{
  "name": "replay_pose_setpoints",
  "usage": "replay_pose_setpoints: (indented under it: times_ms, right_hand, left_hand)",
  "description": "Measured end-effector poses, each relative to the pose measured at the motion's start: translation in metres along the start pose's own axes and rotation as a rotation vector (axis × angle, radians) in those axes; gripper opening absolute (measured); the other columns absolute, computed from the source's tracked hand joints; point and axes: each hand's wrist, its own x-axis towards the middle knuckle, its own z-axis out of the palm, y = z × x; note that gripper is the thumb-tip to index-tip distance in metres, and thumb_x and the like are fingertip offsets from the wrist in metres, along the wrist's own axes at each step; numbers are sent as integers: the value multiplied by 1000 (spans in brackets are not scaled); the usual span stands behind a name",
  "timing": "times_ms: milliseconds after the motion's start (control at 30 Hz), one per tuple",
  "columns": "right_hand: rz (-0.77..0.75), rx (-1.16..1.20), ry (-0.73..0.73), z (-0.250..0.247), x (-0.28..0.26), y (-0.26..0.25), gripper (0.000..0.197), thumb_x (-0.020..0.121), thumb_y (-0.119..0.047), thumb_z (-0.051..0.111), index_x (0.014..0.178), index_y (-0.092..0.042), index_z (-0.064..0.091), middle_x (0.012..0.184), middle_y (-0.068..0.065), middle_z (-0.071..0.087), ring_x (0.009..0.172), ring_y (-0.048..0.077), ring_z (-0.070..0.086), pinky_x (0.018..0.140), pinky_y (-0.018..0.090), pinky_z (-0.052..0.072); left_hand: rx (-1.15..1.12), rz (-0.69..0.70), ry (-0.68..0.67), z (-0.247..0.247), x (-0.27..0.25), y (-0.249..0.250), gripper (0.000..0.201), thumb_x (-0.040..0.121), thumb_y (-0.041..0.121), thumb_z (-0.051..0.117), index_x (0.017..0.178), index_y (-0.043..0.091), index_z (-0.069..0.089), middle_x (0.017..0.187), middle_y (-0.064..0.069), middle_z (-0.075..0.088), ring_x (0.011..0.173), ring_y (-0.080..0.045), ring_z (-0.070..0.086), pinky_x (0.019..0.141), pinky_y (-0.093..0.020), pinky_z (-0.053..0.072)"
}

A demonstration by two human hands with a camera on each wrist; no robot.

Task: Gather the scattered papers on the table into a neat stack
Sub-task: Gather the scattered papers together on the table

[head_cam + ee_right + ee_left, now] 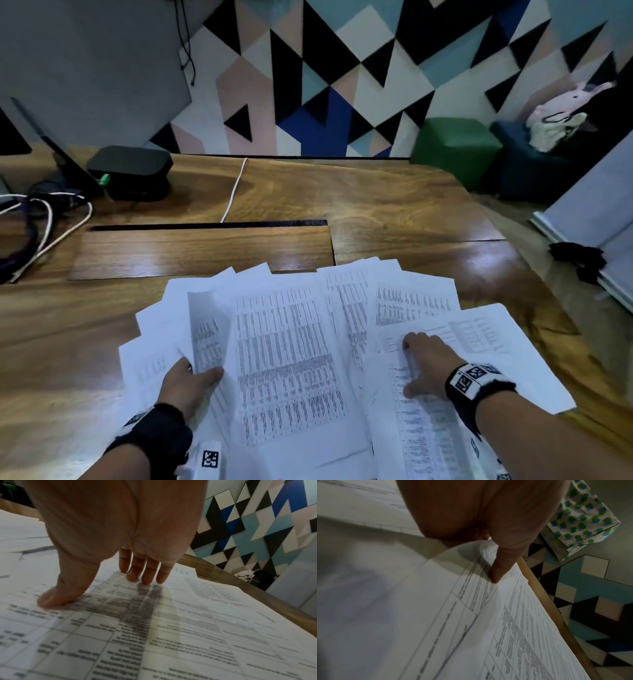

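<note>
Several printed white papers lie fanned and overlapping on the near part of the wooden table. My left hand pinches a curled sheet at the left of the spread, thumb on top and fingers hidden beneath. The left wrist view shows the thumb pressing that bent sheet. My right hand rests flat on the right-hand sheets, fingers straight and spread. In the right wrist view its fingertips and thumb press down on a printed table page.
A black box and a tangle of cables sit at the back left. A white cable runs into a slot in the tabletop. Beyond the table's right edge stand a green cube, a dark stool and white boards.
</note>
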Motion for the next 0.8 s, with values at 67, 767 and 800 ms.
replay_pose_setpoints:
  times_ms: [67, 767, 800]
  right_hand:
    - [26, -37, -30, -2, 0, -2, 72, 59, -51, 84, 114, -28, 45, 98, -7, 44, 93, 18, 45, 82, 34, 43]
    - [-74, -233, -242, -12, 20, 4, 25, 77, -33, 68, 94, -18, 58, 109, 2, 59, 95, 22, 58, 79, 32, 48]
    - [-79, -262, -244, -19, 22, 4, 17, 81, -24, 64, 95, -19, 55, 112, 3, 61, 95, 22, 58, 81, 33, 47]
  left_hand:
    - [12, 6, 21, 1, -2, 0, 17, 81, 0, 72, 92, -3, 60, 88, -22, 69, 73, -32, 67, 61, -32, 51]
    - [26, 21, 43, 1, -5, -4, 19, 78, 8, 76, 91, 4, 62, 94, -18, 71, 80, -34, 70, 75, -45, 58]
    - [32, 17, 45, 0, -2, -6, 21, 77, 10, 77, 91, 4, 62, 95, -19, 72, 82, -35, 70, 78, -48, 58]
